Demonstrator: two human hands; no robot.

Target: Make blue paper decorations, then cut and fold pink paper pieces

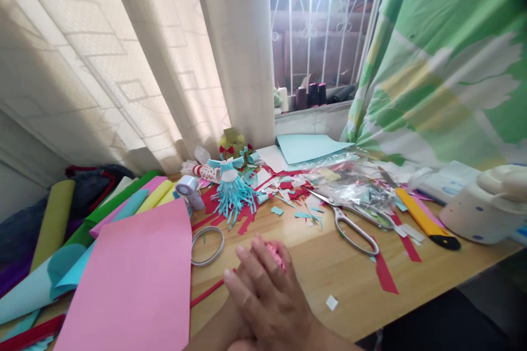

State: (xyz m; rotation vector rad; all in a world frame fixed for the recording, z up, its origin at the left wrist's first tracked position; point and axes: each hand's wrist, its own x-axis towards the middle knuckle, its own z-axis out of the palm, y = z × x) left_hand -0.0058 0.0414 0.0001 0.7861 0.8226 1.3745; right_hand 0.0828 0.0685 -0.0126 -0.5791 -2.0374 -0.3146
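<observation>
My right hand (280, 301) is closed over my left hand (230, 315), and the two are pressed together above the front of the wooden table. A bright pink crumpled piece (275, 255), seemingly paper, peeks out between the fingers near the top. Most of that pink piece is covered, and so are most of my left hand's fingers. Just left of the hands are a roll of tape (208, 247) and a thin red strip (208, 292). Beyond them stands a light blue fringed paper ornament (233, 192) with a bow.
Grey-handled scissors (356, 238) and a yellow utility knife (424, 219) lie to the right among paper scraps (304, 186). A pink sheet (135, 279) and coloured paper rolls (53, 225) cover the left. A white container (481, 208) stands at the right edge.
</observation>
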